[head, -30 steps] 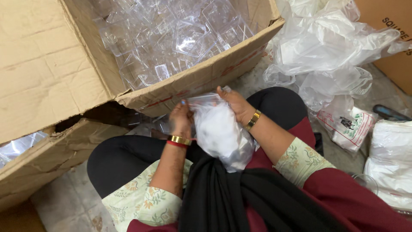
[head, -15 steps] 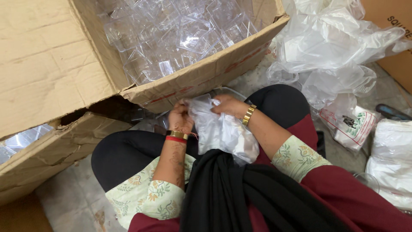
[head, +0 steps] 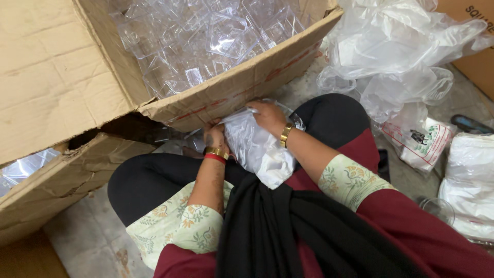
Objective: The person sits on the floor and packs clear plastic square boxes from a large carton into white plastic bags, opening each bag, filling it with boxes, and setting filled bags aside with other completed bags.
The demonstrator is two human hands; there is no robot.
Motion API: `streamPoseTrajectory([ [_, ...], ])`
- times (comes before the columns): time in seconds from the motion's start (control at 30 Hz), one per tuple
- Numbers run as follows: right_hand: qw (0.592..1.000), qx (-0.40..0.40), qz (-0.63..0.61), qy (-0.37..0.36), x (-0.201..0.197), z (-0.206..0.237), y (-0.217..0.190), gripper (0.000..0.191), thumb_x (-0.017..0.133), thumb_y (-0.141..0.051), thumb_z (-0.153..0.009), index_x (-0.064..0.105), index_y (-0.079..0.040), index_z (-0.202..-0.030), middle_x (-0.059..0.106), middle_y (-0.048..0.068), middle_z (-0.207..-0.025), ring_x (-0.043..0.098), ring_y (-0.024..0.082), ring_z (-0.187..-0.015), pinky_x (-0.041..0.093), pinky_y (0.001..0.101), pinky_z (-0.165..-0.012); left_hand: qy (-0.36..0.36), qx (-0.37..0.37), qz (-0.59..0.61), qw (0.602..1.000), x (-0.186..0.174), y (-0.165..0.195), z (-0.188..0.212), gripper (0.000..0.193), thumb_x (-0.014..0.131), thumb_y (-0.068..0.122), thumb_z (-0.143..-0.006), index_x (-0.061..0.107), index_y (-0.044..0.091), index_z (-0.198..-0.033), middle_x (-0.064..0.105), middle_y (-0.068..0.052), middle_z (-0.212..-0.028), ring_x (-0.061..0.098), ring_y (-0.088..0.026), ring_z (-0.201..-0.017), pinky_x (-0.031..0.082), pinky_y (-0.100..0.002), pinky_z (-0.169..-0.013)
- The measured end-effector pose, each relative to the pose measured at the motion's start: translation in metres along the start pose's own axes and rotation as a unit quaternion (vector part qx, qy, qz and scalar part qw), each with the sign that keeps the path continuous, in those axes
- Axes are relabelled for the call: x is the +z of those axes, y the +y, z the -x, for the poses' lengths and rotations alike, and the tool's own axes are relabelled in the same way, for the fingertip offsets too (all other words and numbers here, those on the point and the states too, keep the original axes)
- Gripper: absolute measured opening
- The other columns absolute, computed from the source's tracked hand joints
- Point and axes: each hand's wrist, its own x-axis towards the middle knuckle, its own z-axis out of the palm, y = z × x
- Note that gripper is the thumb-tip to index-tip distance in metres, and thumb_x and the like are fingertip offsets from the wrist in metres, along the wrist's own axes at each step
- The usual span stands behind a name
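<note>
A translucent plastic bag [head: 260, 152] with pale contents rests in my lap, just below the edge of a big cardboard box [head: 242, 85]. My left hand [head: 215, 138] grips the bag's left side near its mouth, a gold and red bangle on the wrist. My right hand [head: 267, 116] is closed over the top of the bag, a gold bracelet on that wrist. Both hands press the bag close against the box wall. The box is filled with several clear plastic containers [head: 206, 41].
A second cardboard box [head: 56, 175] lies at the left with clear plastic inside. Crumpled clear bags [head: 396, 46] pile up at the right, beside a printed packet [head: 422, 141] and white bagged stacks [head: 471, 180]. A tiled floor [head: 87, 234] shows at the lower left.
The bag has moved up and closer to the box edge. My right hand has shifted onto the bag's top, and both hands have bunched its mouth tighter.
</note>
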Motion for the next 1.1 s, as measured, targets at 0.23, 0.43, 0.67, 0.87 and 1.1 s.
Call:
streamPoseTrajectory([
  [0.23, 0.998, 0.057, -0.006, -0.002, -0.010, -0.006, 0.002, 0.032, 0.067, -0.009, -0.085, 0.071, -0.014, -0.117, 0.074, 0.014, -0.105, 0.071, 0.034, -0.097, 0.057, 0.0409, -0.080, -0.064, -0.117, 0.181, 0.974, 0.002, 0.005, 0.000, 0.026, 0.055, -0.009, -0.079, 0.066, 0.003, -0.099, 0.059, -0.004, -0.096, 0.057, -0.020, -0.087, 0.047, -0.032, -0.080],
  [0.43, 0.988, 0.039, -0.143, -0.042, -0.014, -0.003, -0.003, 0.038, 0.059, 0.002, -0.089, 0.068, -0.008, -0.124, 0.076, 0.013, -0.110, 0.073, 0.021, -0.101, 0.054, 0.0310, -0.090, -0.045, -0.077, 0.170, 0.981, -0.001, 0.001, -0.010, 0.026, 0.053, -0.011, -0.080, 0.067, 0.001, -0.098, 0.058, 0.000, -0.091, 0.053, -0.014, -0.082, 0.045, -0.024, -0.078],
  [0.67, 0.967, 0.045, -0.245, -0.046, -0.010, -0.011, 0.000, 0.043, 0.046, 0.011, -0.077, 0.069, -0.005, -0.110, 0.073, 0.007, -0.101, 0.066, 0.014, -0.099, 0.050, 0.0256, -0.091, -0.062, -0.096, 0.114, 0.987, 0.001, 0.014, 0.003, 0.032, 0.049, -0.006, -0.081, 0.068, 0.005, -0.104, 0.055, 0.002, -0.079, 0.049, -0.011, -0.064, 0.036, -0.024, -0.054],
  [0.87, 0.985, 0.096, -0.141, -0.012, -0.011, -0.015, 0.003, 0.033, 0.048, 0.013, -0.075, 0.068, -0.004, -0.095, 0.070, 0.009, -0.086, 0.067, 0.019, -0.085, 0.051, 0.0290, -0.079, -0.173, -0.048, 0.138, 0.974, 0.010, 0.013, 0.016, 0.042, 0.045, -0.012, -0.074, 0.065, 0.004, -0.107, 0.056, 0.002, -0.075, 0.045, -0.011, -0.056, 0.038, -0.025, -0.050],
  [1.1, 0.991, 0.072, -0.111, 0.030, -0.010, -0.011, 0.005, 0.026, 0.061, 0.002, -0.083, 0.070, -0.006, -0.105, 0.074, 0.015, -0.099, 0.071, 0.029, -0.094, 0.054, 0.0343, -0.083, -0.117, -0.048, 0.069, 0.990, 0.009, -0.001, 0.001, 0.030, 0.051, -0.007, -0.081, 0.065, 0.001, -0.107, 0.061, -0.002, -0.082, 0.051, -0.014, -0.063, 0.041, -0.028, -0.057],
])
